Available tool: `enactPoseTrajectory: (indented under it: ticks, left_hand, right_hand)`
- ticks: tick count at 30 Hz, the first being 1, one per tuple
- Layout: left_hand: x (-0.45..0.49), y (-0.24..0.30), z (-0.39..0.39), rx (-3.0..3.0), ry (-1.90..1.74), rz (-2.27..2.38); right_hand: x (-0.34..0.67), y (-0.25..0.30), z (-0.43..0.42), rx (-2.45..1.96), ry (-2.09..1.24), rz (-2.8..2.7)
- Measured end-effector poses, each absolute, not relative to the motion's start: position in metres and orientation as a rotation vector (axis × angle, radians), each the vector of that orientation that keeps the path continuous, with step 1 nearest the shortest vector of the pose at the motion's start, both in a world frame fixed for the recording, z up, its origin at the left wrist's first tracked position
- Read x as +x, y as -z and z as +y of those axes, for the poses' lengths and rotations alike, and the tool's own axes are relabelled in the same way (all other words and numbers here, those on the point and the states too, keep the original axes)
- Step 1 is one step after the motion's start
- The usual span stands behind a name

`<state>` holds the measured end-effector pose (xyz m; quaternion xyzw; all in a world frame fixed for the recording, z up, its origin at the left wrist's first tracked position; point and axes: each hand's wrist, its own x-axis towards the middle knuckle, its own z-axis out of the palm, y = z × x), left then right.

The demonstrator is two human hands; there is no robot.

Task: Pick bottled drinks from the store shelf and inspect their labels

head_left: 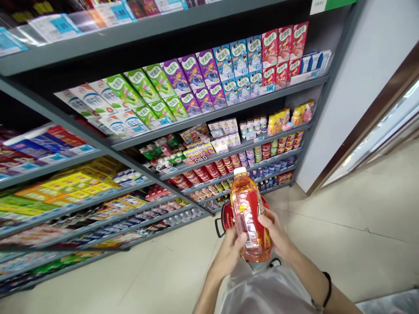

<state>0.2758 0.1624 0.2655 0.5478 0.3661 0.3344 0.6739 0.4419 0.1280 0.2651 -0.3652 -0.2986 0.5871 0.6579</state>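
Bottle point(249, 216) of orange drink with a white cap and red label is held upright in mid-air, clasped by both hands: the left hand point(231, 250) at its lower left, the right hand point(277, 237) along its right side. Grey shelves point(209, 115) crowded with cartons and cans fill the left. A red basket point(227, 217) is seen behind. Open pale tiled floor point(353, 218) is spread rightward to a white wall point(356, 69).

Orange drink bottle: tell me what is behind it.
Behind the bottle, held in both hands, shows part of a red basket with a black handle. The bottle covers the rest of it, including its contents.
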Motion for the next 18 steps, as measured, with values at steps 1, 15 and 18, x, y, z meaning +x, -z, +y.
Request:
enactPoseTrajectory:
  ticks: [1,15,18]
  left_hand:
    - [0.271,-0.274,0.166,1.378,-0.704,0.864]
    - [0.249,-0.285,0.226,0.904,-1.082,0.914]
    - [0.243,-0.292,0.235,0.826,-1.147,0.889]
  right_hand:
    - [0.439,-0.262,0.128,-0.840,-1.335,-0.640]
    - [0.375,-0.253,0.150,-0.772,-1.497,-0.607]
    - [0.356,-0.243,0.157,-0.581,-1.701,-0.520]
